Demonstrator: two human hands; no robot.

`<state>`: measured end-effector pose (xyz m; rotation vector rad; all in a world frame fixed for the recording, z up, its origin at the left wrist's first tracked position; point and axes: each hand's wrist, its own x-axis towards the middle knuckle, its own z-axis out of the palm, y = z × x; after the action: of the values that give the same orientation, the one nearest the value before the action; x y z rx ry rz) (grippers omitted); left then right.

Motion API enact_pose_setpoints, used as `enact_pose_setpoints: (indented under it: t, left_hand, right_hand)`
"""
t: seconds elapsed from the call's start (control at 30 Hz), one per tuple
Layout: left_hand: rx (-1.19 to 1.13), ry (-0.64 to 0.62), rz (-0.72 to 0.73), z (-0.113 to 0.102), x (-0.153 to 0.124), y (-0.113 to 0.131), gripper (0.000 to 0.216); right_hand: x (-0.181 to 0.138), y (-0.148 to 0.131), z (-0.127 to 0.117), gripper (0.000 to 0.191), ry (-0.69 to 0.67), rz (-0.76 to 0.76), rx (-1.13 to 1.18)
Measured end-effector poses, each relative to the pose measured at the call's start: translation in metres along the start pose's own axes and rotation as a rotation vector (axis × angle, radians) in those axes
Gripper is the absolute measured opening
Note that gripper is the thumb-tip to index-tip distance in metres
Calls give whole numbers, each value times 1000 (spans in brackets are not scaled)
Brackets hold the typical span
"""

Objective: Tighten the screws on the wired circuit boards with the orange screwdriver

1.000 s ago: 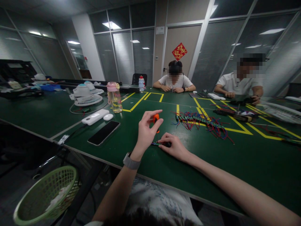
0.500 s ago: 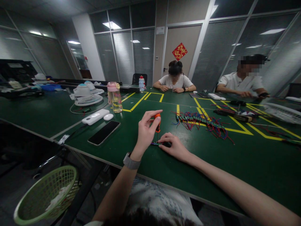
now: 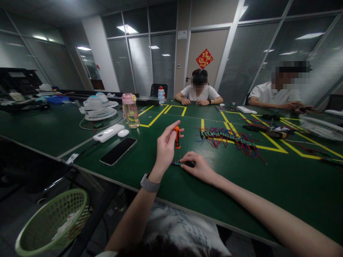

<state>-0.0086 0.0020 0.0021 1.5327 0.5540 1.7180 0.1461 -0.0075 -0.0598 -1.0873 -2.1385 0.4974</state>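
While right hand [image 3: 198,167] steadies, left hand [image 3: 164,148] steers screwdriver [image 3: 177,138]

Clamped between left thumb and fingers, it stands nearly upright over the small circuit board [image 3: 176,163], probably for a straight turn; tip contact is too small to tell. Right fingertips pinch the board's right end, presumably against twisting. Beyond the board, rightward, wired boards [image 3: 227,135] lie in a row.

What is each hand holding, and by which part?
Left hand: screwdriver, by its orange-and-black handle. Right hand: small circuit board, pinched at its right side.
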Motion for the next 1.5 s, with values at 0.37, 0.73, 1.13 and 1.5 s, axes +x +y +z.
enact_pose_setpoints:
  t: [0.37, 0.73, 1.13, 1.5]
  left_hand:
    - [174, -27, 102, -2, 0, 3, 29]
    - [198, 0, 117, -3, -1, 3, 26]
    - [225, -54, 146, -2, -2, 3, 31]
    - [214, 86, 114, -4, 1, 4, 19]
  right_hand:
    - [0, 2, 2, 14, 5, 2, 10]
    - [1, 1, 3, 14, 4, 3, 7]
    - [0, 2, 2, 14, 6, -16, 4]
    - [-1, 1, 1, 14, 1, -9, 0]
